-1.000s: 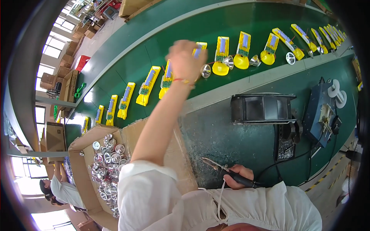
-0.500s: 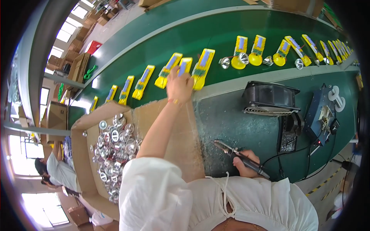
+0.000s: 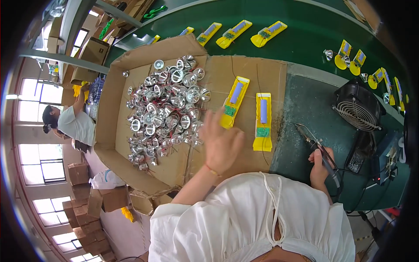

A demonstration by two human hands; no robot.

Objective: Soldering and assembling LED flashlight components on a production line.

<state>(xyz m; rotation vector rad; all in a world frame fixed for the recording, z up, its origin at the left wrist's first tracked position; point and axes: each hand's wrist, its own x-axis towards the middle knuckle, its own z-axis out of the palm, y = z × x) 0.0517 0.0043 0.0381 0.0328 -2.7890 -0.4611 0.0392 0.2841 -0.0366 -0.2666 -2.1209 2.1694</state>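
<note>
Two yellow flashlight housings, each with a blue battery and a green circuit board, lie on the flat cardboard: a tilted one (image 3: 237, 93) and, to its right, an upright one (image 3: 263, 111). My left hand (image 3: 221, 146) is at the lower end of the tilted housing, slightly blurred, its fingers spread and nothing seen in them. My right hand (image 3: 321, 168) grips a soldering iron (image 3: 328, 162), its tip pointing up and left over the green bench. Left of my left hand, a pile of silvery reflector cups (image 3: 168, 107) with thin red wires fills part of a cardboard box (image 3: 107, 113).
More yellow housings (image 3: 234, 34) stand along the green conveyor (image 3: 301, 26) at the far side, some with reflectors beside them. On the right are a black fan (image 3: 358, 105), a dark tray (image 3: 361, 150) and a soldering station (image 3: 388, 161) with cables. Another person (image 3: 74, 124) works at far left.
Two yellow housings have come from the conveyor onto the cardboard, and my left hand has drawn back toward me, fingers now spread. The view has swung left. My right hand still holds the soldering iron.
</note>
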